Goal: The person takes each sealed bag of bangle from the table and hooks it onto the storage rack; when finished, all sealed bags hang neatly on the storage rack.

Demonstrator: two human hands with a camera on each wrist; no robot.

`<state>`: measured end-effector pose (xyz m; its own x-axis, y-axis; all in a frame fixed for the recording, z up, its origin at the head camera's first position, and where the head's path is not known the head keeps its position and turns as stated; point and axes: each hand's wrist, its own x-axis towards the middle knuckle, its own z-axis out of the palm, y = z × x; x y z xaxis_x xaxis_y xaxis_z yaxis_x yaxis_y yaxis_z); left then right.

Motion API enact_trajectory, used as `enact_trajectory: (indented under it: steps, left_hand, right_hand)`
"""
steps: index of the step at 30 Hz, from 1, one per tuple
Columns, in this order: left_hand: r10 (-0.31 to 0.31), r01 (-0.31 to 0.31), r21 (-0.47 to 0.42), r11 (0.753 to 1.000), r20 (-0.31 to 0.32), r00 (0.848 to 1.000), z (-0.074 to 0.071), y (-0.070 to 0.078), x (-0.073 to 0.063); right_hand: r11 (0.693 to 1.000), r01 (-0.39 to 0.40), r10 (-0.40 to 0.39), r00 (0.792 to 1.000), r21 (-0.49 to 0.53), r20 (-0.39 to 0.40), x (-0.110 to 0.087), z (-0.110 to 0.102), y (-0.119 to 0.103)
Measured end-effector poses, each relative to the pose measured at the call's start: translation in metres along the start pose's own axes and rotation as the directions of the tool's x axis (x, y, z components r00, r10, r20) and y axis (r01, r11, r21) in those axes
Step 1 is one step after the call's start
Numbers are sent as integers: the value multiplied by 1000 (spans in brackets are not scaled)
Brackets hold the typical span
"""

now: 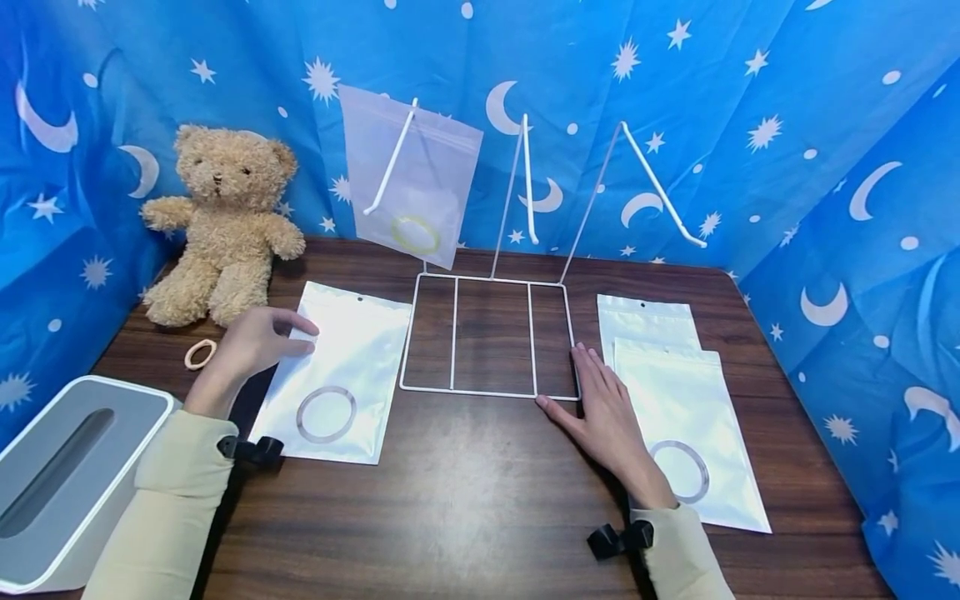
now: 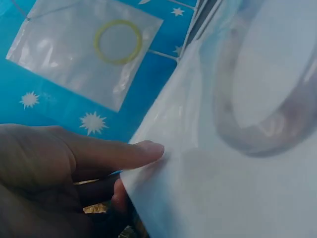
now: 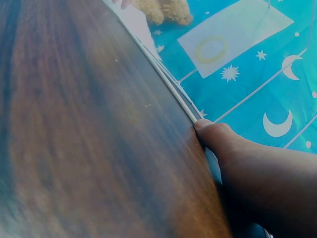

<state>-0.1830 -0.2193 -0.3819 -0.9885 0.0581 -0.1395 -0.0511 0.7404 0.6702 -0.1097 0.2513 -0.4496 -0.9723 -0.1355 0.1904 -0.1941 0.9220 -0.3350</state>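
Note:
At the left edge of a white zip bag (image 1: 341, 367) is my left hand (image 1: 258, 342). In the left wrist view, its thumb lies on the bag's face with fingertips behind the edge, pinching it. A ring shape shows in this bag's lower part. My right hand (image 1: 603, 408) rests, fingers extended, at the right front corner of a white wire display rack (image 1: 491, 393); its thumb touches the front wire. From the rack's left hook hangs a translucent bag (image 1: 375, 150) with a yellow ring. The middle and right hooks carry no bag.
Two white zip bags (image 1: 678, 400) overlap to the right of the rack. A teddy bear (image 1: 225, 225) sits at the back left, near a small pale-orange ring (image 1: 200, 355). A grey-topped tissue box (image 1: 127, 467) stands front left. Blue star-patterned cloth (image 1: 570, 50) hangs behind the table.

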Motion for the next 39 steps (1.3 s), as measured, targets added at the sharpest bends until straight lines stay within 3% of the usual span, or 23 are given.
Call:
enact_trajectory:
  steps: [5, 8, 12, 13, 15, 17, 18, 21, 23, 24, 25, 27, 29, 32, 34, 36, 39]
  left_hand:
    - [-19, 20, -21, 1000, 62, 998, -7, 0, -1]
    - [21, -19, -33, 999, 65, 998, -15, 5, -5]
    - [161, -161, -53, 986, -7, 987, -24, 23, -18]
    - [206, -208, -64, 976, -33, 978, -26, 29, -23]
    - [314, -322, -105, 941, -89, 945, -26, 44, -32]
    - [426, -446, -165, 880, -143, 893, -24, 60, -43]
    - [487, -515, -197, 834, -173, 856, -23, 69, -48]
    - [660, -708, -262, 656, -256, 706, -18, 96, -63]
    - [742, -799, -280, 532, -300, 599, -13, 112, -72]
    - [768, -829, -283, 483, -319, 556, -11, 117, -75]
    - [785, -849, -292, 441, -334, 522, -9, 123, -78]
    - [795, -869, -325, 373, -372, 480, -3, 133, -82]
    - [780, -876, -349, 334, -420, 464, 4, 142, -86]
    - [728, -873, -393, 288, -502, 466, 16, 155, -90]
    - [680, -866, -421, 271, -553, 482, 23, 163, -93]
    - [627, -853, -450, 266, -591, 507, 30, 171, -96]
    - [551, -834, -480, 271, -633, 543, 39, 182, -99]
  right_hand:
    - [1000, 0, 0, 1000, 2, -2, 0, -1, 0]
    - [1000, 0, 0, 1000, 2, -1, 0, -1, 0]
    - [1000, -5, 5, 1000, -1, 4, -1, 0, 0]
    - [1000, -7, 7, 1000, -1, 4, -1, 0, 0]
    - [1000, -12, 12, 1000, -3, 7, -1, 0, 0]
    - [1000, -15, 15, 1000, -4, 7, -1, -1, 0]
    - [1000, -16, 16, 1000, -4, 7, -1, -1, 0]
    - [1000, -14, 14, 1000, -1, 6, -1, -1, 0]
    - [1000, -5, 5, 1000, 3, 2, -1, -1, 0]
    - [1000, 2, -2, 1000, 5, 0, 0, 0, 0]
    - [1000, 8, -8, 1000, 7, -4, 0, 0, 0]
    - [1000, 16, -16, 1000, 7, -8, 0, 0, 0]
    - [1000, 24, -24, 1000, 6, -13, 0, 0, 1]
    - [999, 35, -35, 999, 10, -21, -1, 0, 2]
    - [999, 44, -44, 999, 14, -27, -1, 1, 3]
    - [999, 47, -46, 998, 18, -30, -1, 1, 3]
    - [999, 48, -47, 999, 17, -26, -2, 0, 4]
